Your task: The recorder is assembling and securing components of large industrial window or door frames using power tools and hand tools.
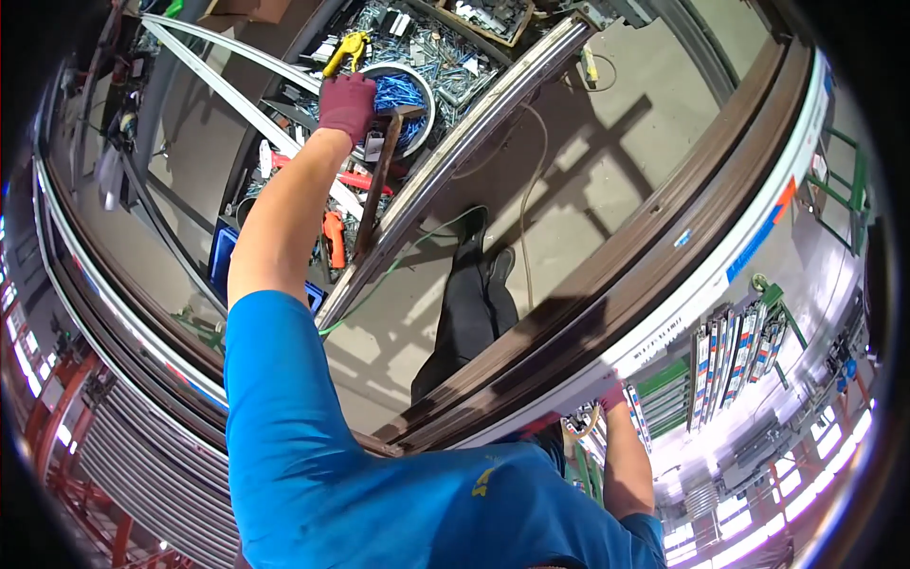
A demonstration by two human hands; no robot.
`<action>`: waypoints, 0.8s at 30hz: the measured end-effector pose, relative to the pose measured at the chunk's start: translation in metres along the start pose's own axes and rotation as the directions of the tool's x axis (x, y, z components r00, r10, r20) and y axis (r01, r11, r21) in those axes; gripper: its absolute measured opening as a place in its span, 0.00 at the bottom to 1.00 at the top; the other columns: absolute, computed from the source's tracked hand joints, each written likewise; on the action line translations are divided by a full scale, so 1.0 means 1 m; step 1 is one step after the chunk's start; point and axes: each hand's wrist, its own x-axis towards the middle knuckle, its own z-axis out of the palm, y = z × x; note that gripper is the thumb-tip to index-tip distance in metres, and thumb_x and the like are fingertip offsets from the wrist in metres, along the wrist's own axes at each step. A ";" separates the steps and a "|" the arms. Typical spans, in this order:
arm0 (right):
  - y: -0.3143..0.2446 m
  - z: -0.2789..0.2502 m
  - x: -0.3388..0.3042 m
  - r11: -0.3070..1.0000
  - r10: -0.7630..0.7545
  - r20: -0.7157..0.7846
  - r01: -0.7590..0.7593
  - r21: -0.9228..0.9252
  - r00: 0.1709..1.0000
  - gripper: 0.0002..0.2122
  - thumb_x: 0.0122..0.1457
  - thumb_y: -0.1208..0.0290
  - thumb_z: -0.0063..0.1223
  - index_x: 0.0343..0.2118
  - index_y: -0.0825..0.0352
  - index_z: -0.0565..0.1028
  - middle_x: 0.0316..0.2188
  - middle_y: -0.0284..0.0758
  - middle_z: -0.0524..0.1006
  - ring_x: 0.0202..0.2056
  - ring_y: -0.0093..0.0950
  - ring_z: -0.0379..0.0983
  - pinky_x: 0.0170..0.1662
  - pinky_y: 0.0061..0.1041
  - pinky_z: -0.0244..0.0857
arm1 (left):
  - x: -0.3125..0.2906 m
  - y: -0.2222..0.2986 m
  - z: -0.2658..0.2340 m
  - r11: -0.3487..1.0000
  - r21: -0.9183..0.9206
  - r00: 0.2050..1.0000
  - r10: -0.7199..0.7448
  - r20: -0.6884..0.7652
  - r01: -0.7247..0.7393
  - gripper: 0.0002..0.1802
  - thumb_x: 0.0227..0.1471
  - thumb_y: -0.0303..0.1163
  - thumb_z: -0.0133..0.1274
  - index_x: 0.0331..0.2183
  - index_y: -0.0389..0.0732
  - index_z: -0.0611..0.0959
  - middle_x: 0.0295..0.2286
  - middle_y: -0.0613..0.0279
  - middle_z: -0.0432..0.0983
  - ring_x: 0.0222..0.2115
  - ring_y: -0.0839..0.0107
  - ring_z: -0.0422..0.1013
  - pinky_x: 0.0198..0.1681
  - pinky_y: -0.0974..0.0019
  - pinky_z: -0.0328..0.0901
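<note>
My left hand (347,106), in a maroon glove, reaches out over a tray of loose hardware. Its fingers are closed at the lower end of a yellow hand tool (347,53), whose exact kind is unclear. Just right of the hand stands a round white-rimmed bucket (431,119) holding thin blue pieces (398,92). A hammer (381,175) with a long brown handle lies across the bucket's near side. My right hand (614,393), also in a maroon glove, is low at the right beside a long white and brown profile (654,346). Its fingers are mostly hidden.
Loose screws and small metal parts (455,52) fill the tray. A shiny metal rail (464,142) borders it. An orange-handled tool (334,237) lies nearer me. White bars (227,90) slant across at the left. A thin hose (543,161) trails over the floor by my feet.
</note>
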 end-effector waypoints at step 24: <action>-0.144 -0.099 -0.284 0.497 -0.334 -0.330 0.463 0.734 0.883 0.31 0.56 0.62 0.67 0.61 0.69 0.72 0.41 0.33 0.79 0.37 0.23 0.76 0.41 0.28 0.72 | -0.492 0.217 -0.343 0.510 -0.804 0.905 -0.105 -0.412 -0.307 0.16 0.50 0.19 0.62 0.43 0.39 0.88 0.34 0.56 0.81 0.31 0.63 0.78 0.36 0.65 0.71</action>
